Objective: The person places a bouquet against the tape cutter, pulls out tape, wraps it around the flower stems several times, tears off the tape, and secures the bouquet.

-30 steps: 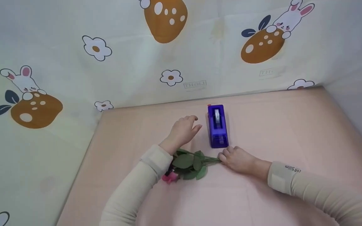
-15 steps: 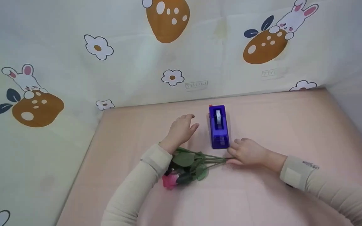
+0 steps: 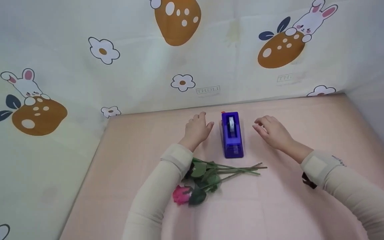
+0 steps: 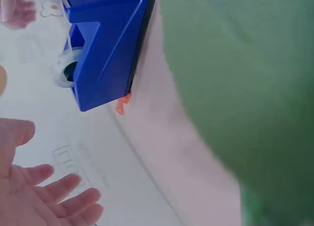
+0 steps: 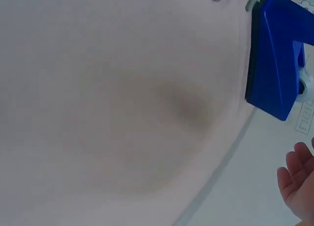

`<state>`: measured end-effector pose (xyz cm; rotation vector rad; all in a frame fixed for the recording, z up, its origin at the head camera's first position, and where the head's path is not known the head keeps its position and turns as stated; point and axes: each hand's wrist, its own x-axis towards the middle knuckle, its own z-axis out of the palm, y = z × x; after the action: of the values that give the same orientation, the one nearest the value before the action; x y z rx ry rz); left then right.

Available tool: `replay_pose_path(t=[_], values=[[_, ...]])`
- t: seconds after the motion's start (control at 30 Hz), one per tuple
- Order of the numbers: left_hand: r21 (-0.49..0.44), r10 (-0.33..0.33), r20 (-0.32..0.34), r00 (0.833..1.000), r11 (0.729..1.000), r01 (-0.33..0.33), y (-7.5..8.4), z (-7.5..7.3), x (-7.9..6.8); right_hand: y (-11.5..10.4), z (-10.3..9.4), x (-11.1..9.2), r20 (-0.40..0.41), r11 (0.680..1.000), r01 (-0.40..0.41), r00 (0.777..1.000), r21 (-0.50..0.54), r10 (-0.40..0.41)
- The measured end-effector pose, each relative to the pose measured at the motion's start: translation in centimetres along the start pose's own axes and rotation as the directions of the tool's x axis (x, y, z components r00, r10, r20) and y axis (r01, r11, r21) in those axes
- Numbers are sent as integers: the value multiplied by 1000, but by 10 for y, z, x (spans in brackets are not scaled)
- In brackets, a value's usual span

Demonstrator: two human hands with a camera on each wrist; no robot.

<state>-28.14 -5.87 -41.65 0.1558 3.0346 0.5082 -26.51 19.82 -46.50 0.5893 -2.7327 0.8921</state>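
A blue tape dispenser with a roll of clear tape stands on the pink-covered table, between my two hands. To its left my left hand is held with fingers apart, holding nothing. On its other side my right hand hovers with loosely bent fingers and nothing in them. Artificial roses lie in front of the dispenser, their green stems fanned toward the right. One pink bloom shows; my left sleeve hides other parts of the bunch. A large blurred green leaf fills much of the left wrist view.
Behind the table hangs a pale cloth printed with rabbits and flowers, meeting its back edge. A small red piece lies at the dispenser's far end in the left wrist view.
My right hand has let go of the rose stems and moved up beside the dispenser. The stems have spread apart. My left hand has shifted slightly forward.
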Motion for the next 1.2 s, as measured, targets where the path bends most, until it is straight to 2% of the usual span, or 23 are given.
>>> replay_pose_path(t=[0.03, 0.1, 0.17, 0.23, 0.3, 0.4, 0.53, 0.67, 0.73, 0.83, 0.9, 0.97, 1.07, 1.2], values=[[2, -16, 17, 1000, 1000, 16, 2, 3, 2, -3, 3, -2, 23, 997, -55, 998, 58, 54], [19, -50, 48, 998, 999, 49, 5, 8, 4, -10, 9, -6, 93, 968, -170, 983, 183, 155], [31, -77, 76, 994, 997, 75, 9, 14, 5, -18, 14, -9, 182, 920, -276, 956, 277, 232], [36, -92, 108, 990, 995, 88, 13, 21, 6, -26, 17, -13, 288, 861, -378, 913, 340, 288], [30, -92, 140, 986, 996, 88, 16, 26, 6, -34, 20, -18, 394, 807, -455, 867, 376, 305], [-4, -76, 177, 981, 997, 78, 21, 33, 7, -44, 24, -24, 505, 735, -537, 807, 415, 304], [-75, -47, 215, 976, 995, 64, 24, 38, 9, -52, 31, -31, 576, 681, -580, 769, 447, 277], [-118, -19, 282, 959, 991, 55, 24, 39, 11, -55, 36, -34, 605, 636, -613, 748, 469, 274], [-156, 22, 342, 939, 987, 34, 23, 36, 11, -55, 37, -35, 605, 612, -625, 745, 485, 281], [-252, 111, 451, 886, 968, 7, 19, 31, 12, -56, 37, -34, 592, 576, -636, 748, 513, 299], [-302, 145, 514, 846, 953, 20, 16, 27, 13, -56, 38, -33, 585, 548, -641, 752, 538, 305], [-313, 159, 547, 822, 949, 25, 13, 25, 13, -56, 38, -33, 579, 523, -643, 755, 559, 308], [-293, 142, 564, 813, 955, 37, 12, 25, 13, -56, 39, -33, 577, 492, -643, 759, 587, 302], [-277, 118, 551, 826, 960, 48, 15, 26, 13, -56, 41, -34, 566, 461, -637, 767, 618, 302]])
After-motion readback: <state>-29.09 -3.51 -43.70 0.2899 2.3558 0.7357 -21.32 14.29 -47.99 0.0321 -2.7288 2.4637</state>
